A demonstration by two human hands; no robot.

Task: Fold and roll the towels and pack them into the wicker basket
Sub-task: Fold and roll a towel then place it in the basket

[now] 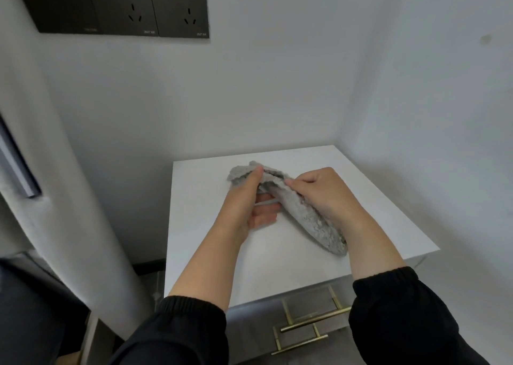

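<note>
Mid fold/roll step, I judge: grey towel [305, 217] lies as a long loose bundle, diag. on the white worktop [194, 212]. L hand [247, 198] clamped on its far end; R hand [324, 192] pinching an edge near mid. Next prob. needs loose end tucked and the roll tightened. No wicker basket in view, contents unknown.

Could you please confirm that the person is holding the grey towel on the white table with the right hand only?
Not quite: both hands hold it. In the head view the left hand pinches the far end of the grey towel, while the right hand grips it just beside, on the white table.
</note>
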